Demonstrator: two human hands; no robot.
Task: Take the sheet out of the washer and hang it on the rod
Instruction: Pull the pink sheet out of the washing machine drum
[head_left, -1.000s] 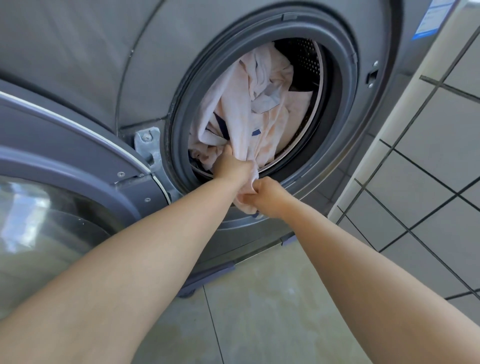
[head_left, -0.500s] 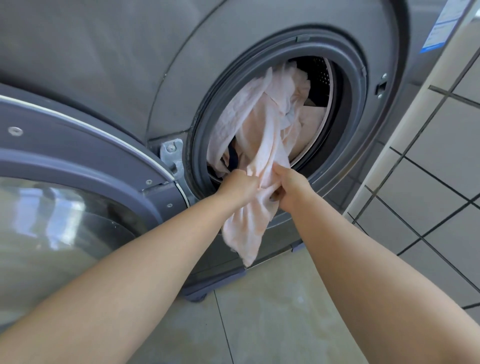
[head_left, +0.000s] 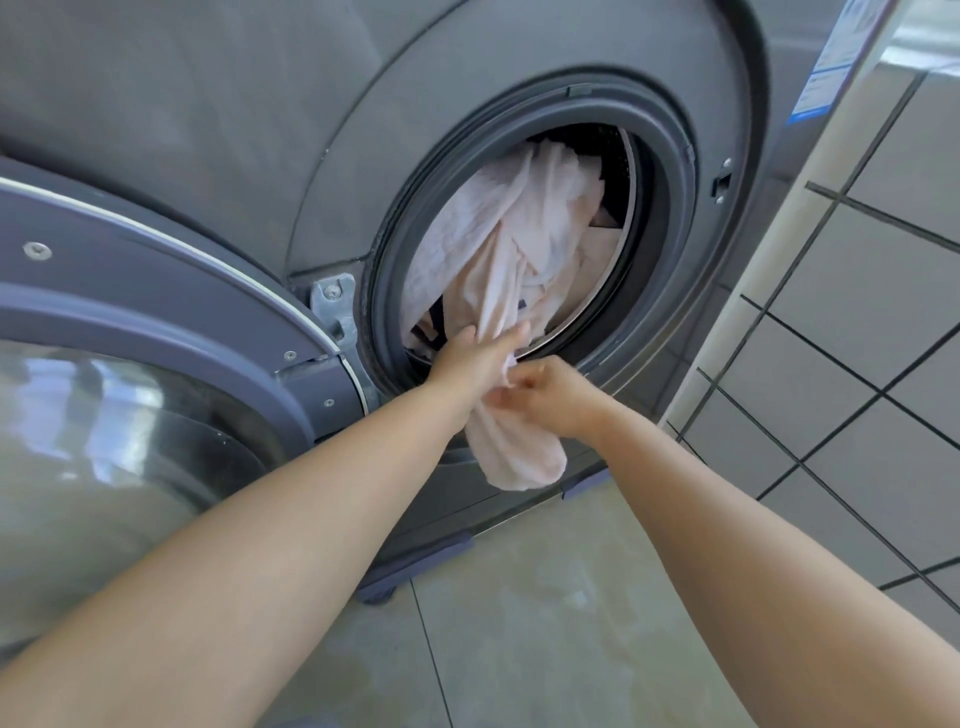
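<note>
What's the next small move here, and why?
Probably pull back and down with the right hand, which grips the sheet, while the left hand regrips higher. Only a short tail hangs below the door opening; most of the sheet is bunched inside the washer drum.

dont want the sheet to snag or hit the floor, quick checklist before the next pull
1. Door swung clear of the opening: ok.
2. Right hand grips the sheet: ok.
3. Left hand grips it too: not ok, fingers lie straight along the cloth.
4. Sheet free of the rubber seal: cannot tell, the lower folds are hidden.
5. Hanging end off the floor: ok for now.
6. Most of the sheet out of the drum: not ok.
</note>
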